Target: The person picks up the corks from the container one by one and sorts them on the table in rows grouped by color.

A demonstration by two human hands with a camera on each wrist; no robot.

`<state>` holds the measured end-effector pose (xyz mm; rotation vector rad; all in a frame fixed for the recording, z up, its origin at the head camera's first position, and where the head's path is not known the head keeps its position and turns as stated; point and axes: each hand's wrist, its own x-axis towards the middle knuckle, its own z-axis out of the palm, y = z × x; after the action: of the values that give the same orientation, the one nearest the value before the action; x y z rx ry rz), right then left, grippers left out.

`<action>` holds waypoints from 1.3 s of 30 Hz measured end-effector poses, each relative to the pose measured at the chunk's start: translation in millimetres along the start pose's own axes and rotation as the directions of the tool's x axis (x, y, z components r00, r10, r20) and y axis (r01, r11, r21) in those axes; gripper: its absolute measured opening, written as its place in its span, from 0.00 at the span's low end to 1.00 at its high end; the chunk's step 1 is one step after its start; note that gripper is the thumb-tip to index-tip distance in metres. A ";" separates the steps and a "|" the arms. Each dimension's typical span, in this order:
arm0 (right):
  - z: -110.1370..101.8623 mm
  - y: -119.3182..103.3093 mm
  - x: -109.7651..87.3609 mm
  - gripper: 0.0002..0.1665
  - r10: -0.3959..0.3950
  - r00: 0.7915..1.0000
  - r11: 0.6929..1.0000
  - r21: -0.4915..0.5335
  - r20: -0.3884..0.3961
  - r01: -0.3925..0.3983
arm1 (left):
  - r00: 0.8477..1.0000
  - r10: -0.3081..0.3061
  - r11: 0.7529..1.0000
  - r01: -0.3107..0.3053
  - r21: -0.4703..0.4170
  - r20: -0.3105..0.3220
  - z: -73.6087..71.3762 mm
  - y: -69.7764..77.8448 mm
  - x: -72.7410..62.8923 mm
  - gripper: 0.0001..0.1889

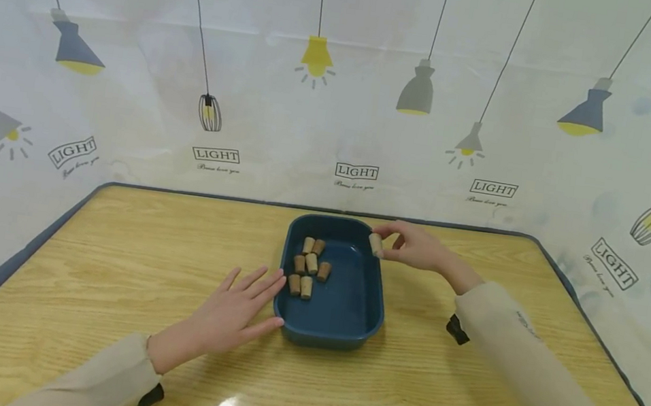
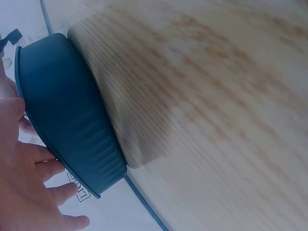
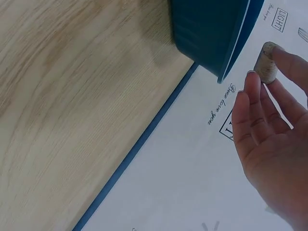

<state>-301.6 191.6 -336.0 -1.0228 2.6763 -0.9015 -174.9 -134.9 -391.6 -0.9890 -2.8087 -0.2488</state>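
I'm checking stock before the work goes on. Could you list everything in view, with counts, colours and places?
Rectangular round-cornered tray: 1, dark blue, on the table
Tapered light corks: 3, pale tan, in the tray's left half
Tapered darker corks: 4, brown, in the tray's left half
Tapered held cork: 1, pale tan, pinched at the tray's far right corner
Wood-grain table: 1, yellowish brown, under the tray
Lamp-printed backdrop: 1, whitish, behind and beside the table
Small cuff pieces: 2, black, one by each cuff
Long sleeves: 2, beige, one per arm
Left hand: 1, bare, fingers at the tray's left rim
Right hand: 1, bare, pinching the held cork
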 end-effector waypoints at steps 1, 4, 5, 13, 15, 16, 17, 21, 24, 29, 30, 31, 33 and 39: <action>-1.5 1.1 -2.4 0.26 -0.005 1.000 1.000 -0.006 -0.008 0.004 | 1.000 0.001 1.000 -0.001 0.000 -0.002 0.2 0.0 0.0 0.36; -4.5 6.2 -8.9 0.25 -0.015 0.999 1.000 -0.026 -0.030 0.014 | 1.000 0.001 1.000 -0.001 -0.001 -0.007 0.5 0.1 0.0 0.35; -4.9 9.1 -10.9 0.25 -0.024 0.999 0.999 -0.034 -0.037 0.022 | 1.000 0.001 1.000 -0.001 -0.001 -0.008 0.5 0.2 -0.1 0.35; -3.3 28.7 -23.0 0.24 -0.053 0.997 0.998 -0.032 -0.062 0.051 | 1.000 -0.003 1.000 0.003 -0.008 0.009 -0.4 0.7 -0.3 0.35; -1.4 31.5 -26.2 0.24 -0.034 0.998 0.999 -0.040 -0.059 0.032 | 1.000 -0.004 1.000 0.004 -0.007 0.012 -0.7 0.7 -0.3 0.35; -0.3 33.4 -27.7 0.25 -0.019 0.998 0.999 -0.043 -0.056 0.017 | 1.000 -0.004 1.000 0.004 -0.006 0.012 -0.6 0.6 -0.3 0.36; 1.2 34.8 -29.4 0.25 -0.004 0.998 0.999 -0.038 -0.058 0.002 | 1.000 -0.004 1.000 0.004 -0.007 0.012 -0.5 0.5 -0.3 0.36; 8.0 45.4 -33.4 0.26 0.036 0.997 0.999 -0.017 -0.070 -0.037 | 1.000 -0.006 1.000 0.006 -0.010 0.016 -0.1 0.1 -0.3 0.36; 12.6 53.5 -34.9 0.25 0.043 0.995 0.999 -0.007 -0.086 -0.043 | 1.000 -0.008 1.000 0.008 -0.013 0.019 -0.5 0.3 -0.3 0.36; 18.4 63.9 -36.4 0.25 0.046 0.994 0.999 -0.002 -0.096 -0.046 | 1.000 -0.004 1.000 0.004 -0.017 0.013 -1.0 0.7 -0.2 0.35; 19.3 65.9 -36.2 0.25 0.045 0.994 0.999 -0.002 -0.098 -0.046 | 1.000 -0.004 1.000 0.004 -0.015 0.013 -0.9 0.7 -0.1 0.35; 20.1 68.0 -36.2 0.25 0.048 0.994 0.999 0.002 -0.099 -0.049 | 1.000 -0.004 1.000 0.004 -0.014 0.013 -0.8 0.7 -0.1 0.36; 21.7 72.0 -36.0 0.25 0.065 0.993 0.998 0.007 -0.103 -0.064 | 1.000 -0.005 1.000 0.005 -0.013 0.014 -0.6 0.6 -0.1 0.36; 25.5 79.6 -36.9 0.24 0.141 0.985 0.990 0.025 -0.104 -0.140 | 1.000 -0.010 1.000 0.010 -0.014 0.019 0.2 0.2 -0.4 0.36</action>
<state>-310.1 249.9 -405.8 -0.7916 2.7790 -0.9745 -174.5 -135.0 -391.8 -0.9860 -2.8335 -0.2613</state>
